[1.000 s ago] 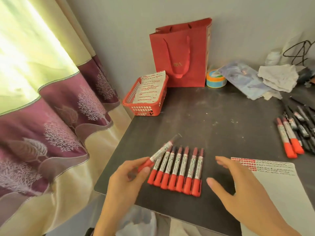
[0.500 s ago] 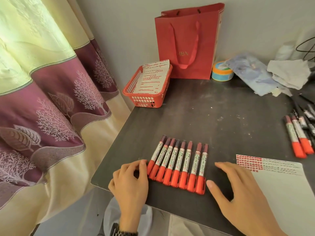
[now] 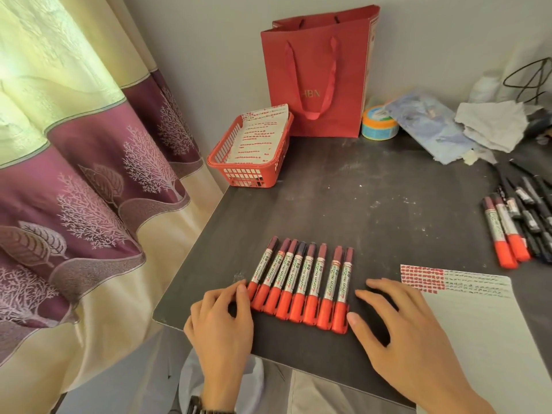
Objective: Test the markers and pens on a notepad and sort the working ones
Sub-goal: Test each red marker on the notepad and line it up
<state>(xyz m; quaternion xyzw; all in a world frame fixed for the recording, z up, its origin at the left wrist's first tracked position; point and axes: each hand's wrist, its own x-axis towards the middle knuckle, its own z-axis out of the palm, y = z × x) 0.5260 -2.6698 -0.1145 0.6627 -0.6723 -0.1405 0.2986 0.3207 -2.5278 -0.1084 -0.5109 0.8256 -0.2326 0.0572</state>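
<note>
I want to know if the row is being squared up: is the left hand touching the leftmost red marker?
Touching. The head view shows the left hand with its fingertips pressed against the leftmost red marker at its cap end, no gap visible.

Dark grey matt tabletop (image 3: 343, 210), scuffed with pale specks. Row of red plastic markers (image 3: 301, 285), smooth, slight sheen, printed white labels. White paper notepad (image 3: 490, 330), matt. Red plastic lattice basket (image 3: 227, 156), glossy. Red paper gift bag (image 3: 346, 73), matt, ribbon handles. Embroidered cream-and-maroon cloth curtain (image 3: 74, 174).
</note>
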